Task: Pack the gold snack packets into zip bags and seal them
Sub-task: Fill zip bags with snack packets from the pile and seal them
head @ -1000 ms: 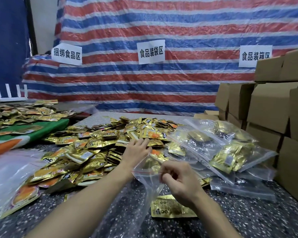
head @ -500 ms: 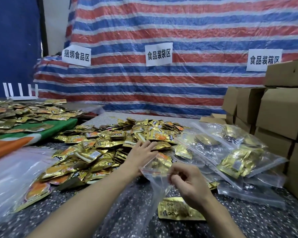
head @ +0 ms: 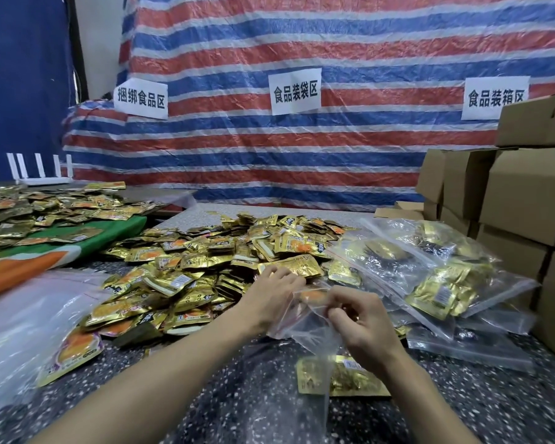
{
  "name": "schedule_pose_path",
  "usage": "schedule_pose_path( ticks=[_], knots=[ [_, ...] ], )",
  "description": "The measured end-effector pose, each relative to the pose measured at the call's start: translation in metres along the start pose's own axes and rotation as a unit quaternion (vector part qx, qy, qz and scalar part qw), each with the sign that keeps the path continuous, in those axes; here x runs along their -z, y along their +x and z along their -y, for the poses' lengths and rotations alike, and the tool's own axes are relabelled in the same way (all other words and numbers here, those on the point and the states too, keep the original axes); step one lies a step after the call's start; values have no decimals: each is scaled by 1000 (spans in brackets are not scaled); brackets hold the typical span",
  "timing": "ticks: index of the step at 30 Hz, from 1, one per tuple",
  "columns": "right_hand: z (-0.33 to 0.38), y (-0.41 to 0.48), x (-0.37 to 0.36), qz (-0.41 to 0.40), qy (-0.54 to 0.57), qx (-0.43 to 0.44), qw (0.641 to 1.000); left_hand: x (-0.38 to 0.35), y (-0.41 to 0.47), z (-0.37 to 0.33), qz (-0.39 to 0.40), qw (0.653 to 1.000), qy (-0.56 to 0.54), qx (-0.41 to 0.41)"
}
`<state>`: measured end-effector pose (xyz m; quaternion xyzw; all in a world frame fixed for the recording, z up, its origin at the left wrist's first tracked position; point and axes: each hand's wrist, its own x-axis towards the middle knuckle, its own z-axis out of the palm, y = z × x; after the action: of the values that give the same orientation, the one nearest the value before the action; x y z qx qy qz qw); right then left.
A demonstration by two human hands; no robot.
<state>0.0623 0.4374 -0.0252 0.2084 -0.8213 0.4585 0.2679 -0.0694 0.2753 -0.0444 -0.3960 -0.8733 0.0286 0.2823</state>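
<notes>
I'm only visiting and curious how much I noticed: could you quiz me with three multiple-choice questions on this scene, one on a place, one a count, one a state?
1. Where do the filled zip bags lie?
A) beside the cardboard boxes
B) on the floor
C) on a shelf

2. How many white signs hang on the striped tarp?
A) two
B) three
C) five

3. What are the left hand and right hand doing?
A) lying flat and empty
B) holding a clear zip bag at its mouth
C) writing with a pen

Answers:
1 A, they are heaped on the table next to the boxes.
2 B, three sheets show along the tarp.
3 B, fingers of both grip its top edge.
</notes>
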Motion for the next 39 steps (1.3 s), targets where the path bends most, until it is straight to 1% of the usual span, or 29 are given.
schedule_pose_path(
  ticks=[2, 3, 5, 7, 9, 11, 13, 15, 18, 21, 23, 26, 31, 36, 39],
  knots=[
    [1, 0, 0, -5, 6, 4, 1000, 10, -5, 1, -26, 995, -90, 47],
    [2, 0, 0, -5, 6, 9, 1000, 16, -6, 3, -53, 985, -146, 75],
    [3, 0, -1, -6, 0, 21, 1000, 30, -8, 7, -97, 947, -274, 141],
    [3, 0, -1, -10, -9, 29, 999, 47, -10, 13, -127, 890, -381, 215],
    [3, 0, -2, -8, -14, 40, 999, 67, -14, 19, -177, 846, -425, 270],
    [3, 0, -3, 3, -18, 51, 999, 89, -19, 26, -220, 814, -442, 307],
    [3, 0, -4, 12, -19, 59, 998, 112, -27, 32, -245, 787, -461, 328],
    [4, 0, -5, 12, -20, 70, 997, 133, -33, 38, -249, 770, -476, 345],
    [5, 0, -6, 15, -25, 95, 995, 159, -37, 41, -222, 767, -474, 370],
    [7, -1, -9, 24, -9, 116, 993, 168, -37, 30, -158, 786, -460, 381],
    [7, -2, -13, 16, 1, 127, 992, 167, -35, 21, -110, 799, -442, 392],
    [7, -3, -15, -10, 29, 127, 991, 166, -30, 16, -84, 803, -417, 417],
    [9, -2, -13, -43, 91, 104, 989, 165, -28, 16, -43, 762, -459, 454],
    [15, -1, -9, -45, 101, 78, 991, 169, -26, 21, 15, 740, -484, 466],
    [17, -1, -8, -19, 112, 70, 991, 168, -25, 20, 48, 741, -484, 463]
  ],
)
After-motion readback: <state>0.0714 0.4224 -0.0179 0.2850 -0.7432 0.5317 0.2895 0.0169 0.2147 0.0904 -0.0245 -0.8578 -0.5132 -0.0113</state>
